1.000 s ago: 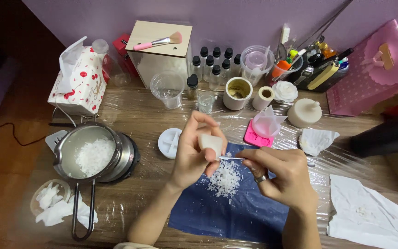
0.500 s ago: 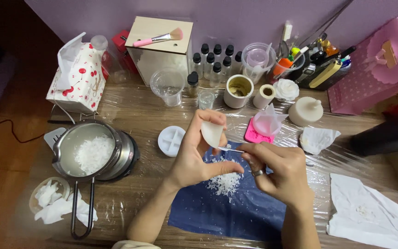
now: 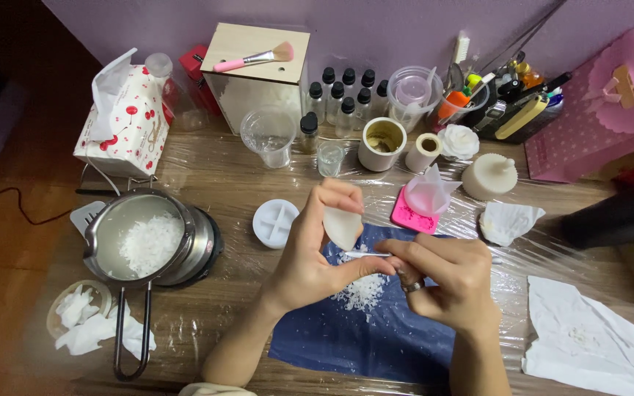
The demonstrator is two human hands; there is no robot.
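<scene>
Compared with half a second ago, both hands are sitting a little lower over the cloth and the white piece is turning slightly more upright, while everything else on the table is staying put. That small white wax piece [image 3: 342, 226] is being pinched between the thumb and fingers of the left hand [image 3: 310, 257], held tilted just above the dark blue cloth [image 3: 346, 341]. The right hand [image 3: 445, 282], wearing a ring, is gripping a thin metal tool [image 3: 367, 254] with its fingers closed round it, and the tool's tip is touching the lower edge of the wax piece. Directly beneath, a heap of white flakes [image 3: 361, 291] is lying on the cloth.

Just beside the left hand, a round white mould [image 3: 274, 222] is resting on the plastic-wrapped table [image 3: 229, 176]. Behind the hands, a pink silicone mat [image 3: 412, 218] is carrying a translucent cup [image 3: 427, 194]. Further left, a metal pot [image 3: 141, 238] is holding more white flakes, with crumpled tissues [image 3: 86, 326] near its handle. Along the back, small black-capped bottles [image 3: 343, 95], a wooden box [image 3: 254, 70] with a pink brush [image 3: 251, 59] on top and a tissue box [image 3: 122, 125] are standing.
</scene>
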